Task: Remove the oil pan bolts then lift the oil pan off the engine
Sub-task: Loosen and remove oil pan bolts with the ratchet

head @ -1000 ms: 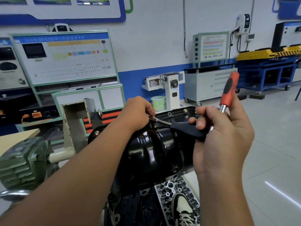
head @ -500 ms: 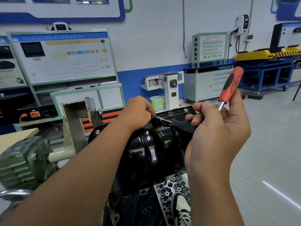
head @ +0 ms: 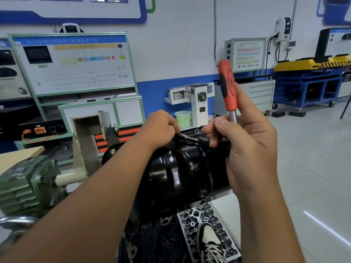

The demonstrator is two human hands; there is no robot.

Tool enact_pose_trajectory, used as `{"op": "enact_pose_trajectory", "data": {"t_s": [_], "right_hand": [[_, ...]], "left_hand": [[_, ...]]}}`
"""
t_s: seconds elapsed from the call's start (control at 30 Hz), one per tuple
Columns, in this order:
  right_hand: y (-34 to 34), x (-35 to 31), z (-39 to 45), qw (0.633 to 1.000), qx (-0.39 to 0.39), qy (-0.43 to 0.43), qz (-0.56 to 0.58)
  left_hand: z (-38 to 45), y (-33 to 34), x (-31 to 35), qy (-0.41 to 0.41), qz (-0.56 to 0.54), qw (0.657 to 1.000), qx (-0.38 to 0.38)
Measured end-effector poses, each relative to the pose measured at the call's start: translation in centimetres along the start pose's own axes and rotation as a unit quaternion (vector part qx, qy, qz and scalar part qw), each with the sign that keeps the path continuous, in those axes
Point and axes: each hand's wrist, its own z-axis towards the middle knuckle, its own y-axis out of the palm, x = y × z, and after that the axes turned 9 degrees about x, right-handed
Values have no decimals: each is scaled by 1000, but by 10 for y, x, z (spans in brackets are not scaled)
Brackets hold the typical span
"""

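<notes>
The glossy black oil pan (head: 178, 171) sits on the engine, which is mounted on a stand. My right hand (head: 247, 147) grips a ratchet wrench (head: 227, 88) whose red and black handle points up, and its head lies at the pan's far rim. A thin metal extension (head: 187, 138) runs from that head to the left. My left hand (head: 161, 128) curls round the extension's far end at the pan's flange. The bolt under it is hidden. One flange bolt (head: 113, 151) shows at the pan's left end, another (head: 197, 131) on the far rim.
A green gearbox (head: 24, 186) and a beige bracket (head: 85, 141) of the stand are at left. A cylinder head (head: 207, 221) lies on the floor below beside my shoe (head: 210, 242). Behind stand training panels, a pale green bucket (head: 183, 118) and cabinets. Open floor lies to the right.
The ratchet handle has swung from leaning right to nearly upright, tilted slightly left. My left hand stays on the extension at the flange.
</notes>
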Motion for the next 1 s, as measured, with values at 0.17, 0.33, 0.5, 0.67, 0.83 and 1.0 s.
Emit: {"op": "enact_pose_trajectory", "data": {"t_s": [0.17, 0.33, 0.5, 0.67, 0.83, 1.0], "right_hand": [[20, 7, -6, 973, 224, 11, 59], [18, -1, 2, 995, 96, 15, -17], [7, -18, 7, 970, -224, 47, -88], [26, -11, -6, 991, 121, 48, 13], [34, 0, -13, 939, 336, 42, 61], [18, -17, -7, 988, -141, 66, -13]], "left_hand": [[1, 1, -1, 1, 1, 1000, -8], [1, 0, -3, -2, -3, 1000, 5], [5, 8, -7, 32, 18, 999, -7], [3, 7, -4, -2, 13, 999, -44], [1, 6, 2, -21, 7, 998, -60], [-4, -3, 13, -7, 2, 996, -90]]}}
